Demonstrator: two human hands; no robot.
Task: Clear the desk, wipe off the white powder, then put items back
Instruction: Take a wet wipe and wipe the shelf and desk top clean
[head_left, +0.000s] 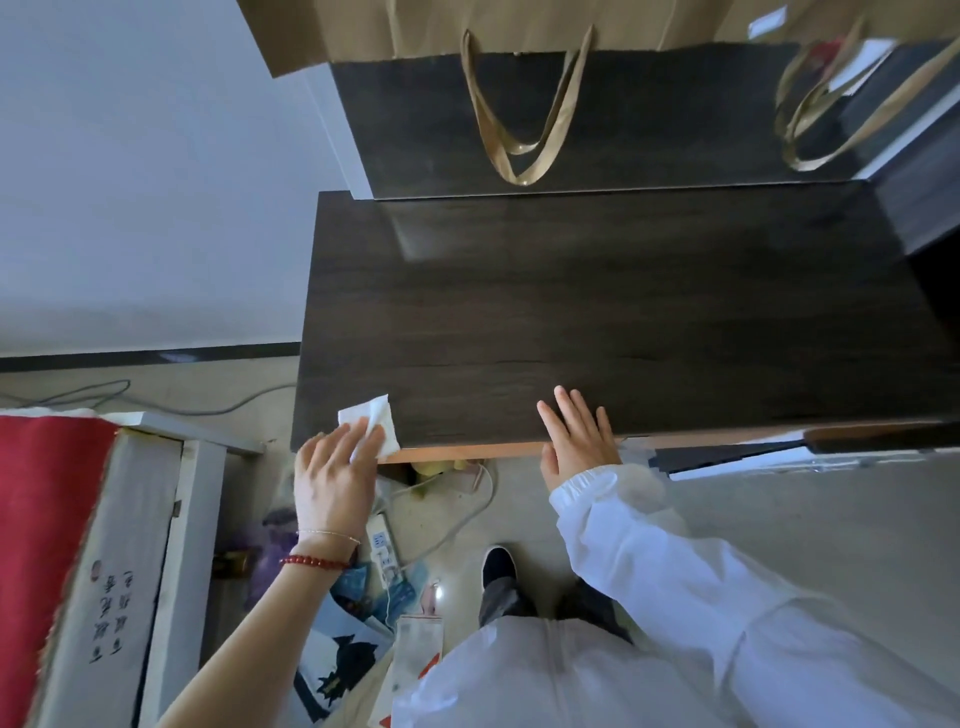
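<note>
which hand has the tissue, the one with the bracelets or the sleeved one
The left hand, bare-armed with bracelets, presses the white tissue at the desk's near-left corner. The white-sleeved right hand lies flat and empty.

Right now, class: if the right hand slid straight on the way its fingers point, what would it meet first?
The right hand lies flat at the desk's near edge, fingers pointing across the bare top. The way looks free until the raised shelf at the back, probably below the paper bag's handles.

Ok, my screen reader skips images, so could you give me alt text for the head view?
A left hand presses a white tissue on the near left corner of a bare dark desk, while the right hand lies flat on its front edge. Two paper bags stand on a shelf behind.
</note>
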